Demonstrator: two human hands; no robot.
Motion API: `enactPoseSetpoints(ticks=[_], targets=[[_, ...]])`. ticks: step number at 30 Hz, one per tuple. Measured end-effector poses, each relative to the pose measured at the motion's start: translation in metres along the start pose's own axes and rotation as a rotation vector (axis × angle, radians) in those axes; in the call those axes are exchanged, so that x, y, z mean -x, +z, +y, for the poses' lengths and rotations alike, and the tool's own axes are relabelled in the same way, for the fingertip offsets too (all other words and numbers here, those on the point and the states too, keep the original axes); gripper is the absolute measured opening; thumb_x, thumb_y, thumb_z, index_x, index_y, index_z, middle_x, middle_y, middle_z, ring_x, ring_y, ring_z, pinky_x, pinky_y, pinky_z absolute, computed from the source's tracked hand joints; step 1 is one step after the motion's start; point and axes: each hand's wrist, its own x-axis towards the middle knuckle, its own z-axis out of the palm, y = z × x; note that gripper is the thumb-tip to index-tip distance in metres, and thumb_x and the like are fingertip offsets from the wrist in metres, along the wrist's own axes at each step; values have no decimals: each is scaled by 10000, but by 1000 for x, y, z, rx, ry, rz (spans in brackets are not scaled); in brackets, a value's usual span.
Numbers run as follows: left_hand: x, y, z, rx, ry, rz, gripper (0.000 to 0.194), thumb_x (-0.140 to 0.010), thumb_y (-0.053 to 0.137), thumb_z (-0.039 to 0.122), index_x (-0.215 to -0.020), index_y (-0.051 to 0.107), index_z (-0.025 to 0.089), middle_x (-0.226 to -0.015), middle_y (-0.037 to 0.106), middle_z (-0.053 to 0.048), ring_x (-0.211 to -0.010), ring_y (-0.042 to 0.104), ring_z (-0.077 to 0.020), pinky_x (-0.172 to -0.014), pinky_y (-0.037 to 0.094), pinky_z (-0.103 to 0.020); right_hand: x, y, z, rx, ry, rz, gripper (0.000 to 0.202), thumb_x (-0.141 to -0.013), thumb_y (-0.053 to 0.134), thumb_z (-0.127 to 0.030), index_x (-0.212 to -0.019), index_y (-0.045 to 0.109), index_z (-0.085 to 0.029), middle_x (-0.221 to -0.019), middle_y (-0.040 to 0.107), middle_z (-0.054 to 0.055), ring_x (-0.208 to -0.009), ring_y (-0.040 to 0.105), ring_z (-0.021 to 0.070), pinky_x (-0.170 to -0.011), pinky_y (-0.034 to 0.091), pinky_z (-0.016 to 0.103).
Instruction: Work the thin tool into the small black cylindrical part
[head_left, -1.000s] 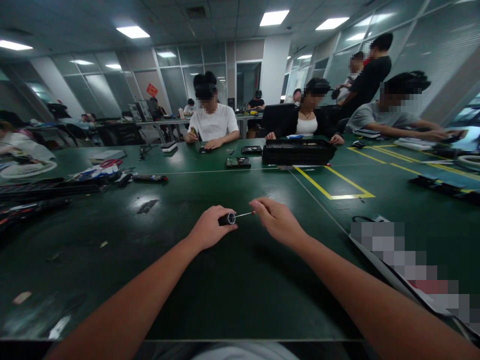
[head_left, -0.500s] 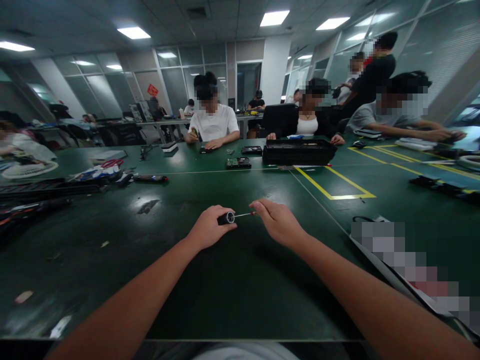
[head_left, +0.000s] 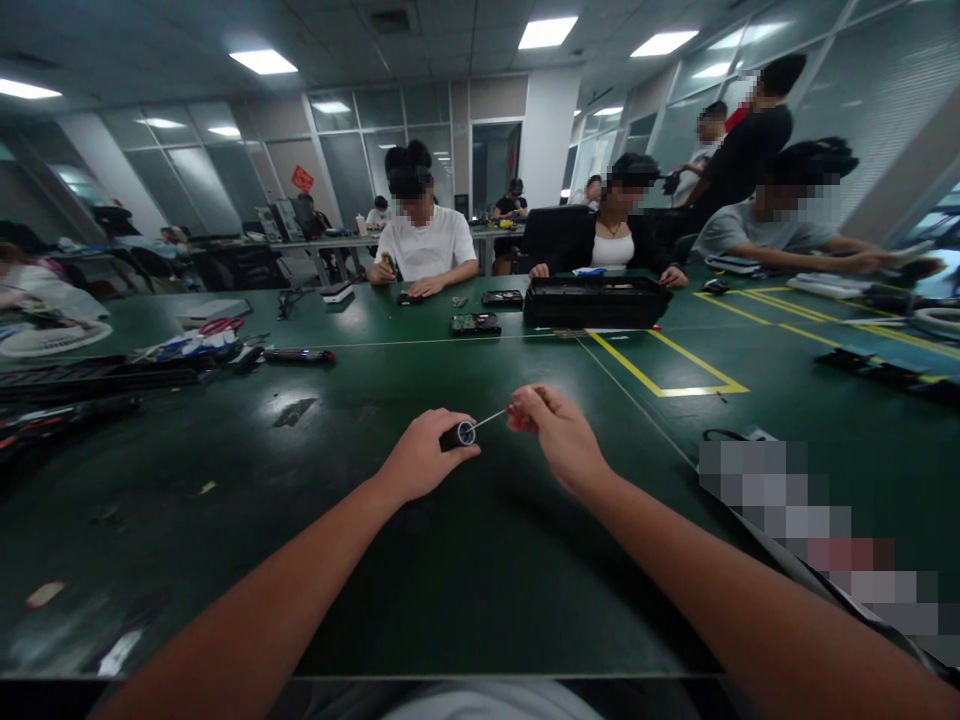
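Note:
My left hand [head_left: 427,455] is wrapped round a black cylinder [head_left: 459,435], whose round open end with a pale rim faces right. My right hand [head_left: 551,425] pinches a thin metal rod [head_left: 491,417] near its outer end, with the fingers curled. The rod slants down to the left, and its other end meets the cylinder's opening; how far it reaches inside I cannot tell. Both hands are held over the green table [head_left: 480,560].
Across the table lie a green circuit board part [head_left: 475,324] and a long black box [head_left: 598,303]. Tools and cables [head_left: 199,342] are heaped at the left. A bag-like item [head_left: 795,520] lies at the right. Several people sit opposite.
My right hand has closed its fingers on the rod and risen slightly, and the rod now tilts more steeply. My left hand and the cylinder have barely moved.

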Motion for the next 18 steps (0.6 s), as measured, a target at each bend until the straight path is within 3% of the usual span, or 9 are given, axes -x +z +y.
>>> enactPoseSetpoints(ticks=[2,5,11,18], targets=[[-1,1,0,-7,3,-3,333,-848,682,378,-1151,658,244,-1056,648,-39,-999,571,-227,-871,433,-365,-5,-1,7,-116,118,109,289,-913,470,-481,-874,546,-204,-751,603,36,-668,595,171,-696,544,362],[-3,3,-4,-25,-42,-54,332,-842,687,393,-1142,661,253,-1039,647,-36,-982,572,-233,-852,430,-373,-9,-4,12,-44,74,224,249,-898,503,-459,-885,546,-214,-786,610,35,-695,593,173,-676,530,344],[-2,5,-4,9,-36,-55,314,-845,684,391,-1127,659,253,-1044,650,-28,-977,574,-227,-843,431,-369,-2,-3,4,80,-65,76,304,-922,489,-489,-933,566,-195,-817,636,37,-714,601,168,-693,499,335],[-2,4,-1,18,2,-33,317,-847,685,379,-1127,664,233,-1051,655,-41,-980,582,-232,-846,439,-364,0,-1,3,102,-67,23,289,-929,491,-464,-944,572,-187,-820,650,41,-736,625,173,-721,509,339]])
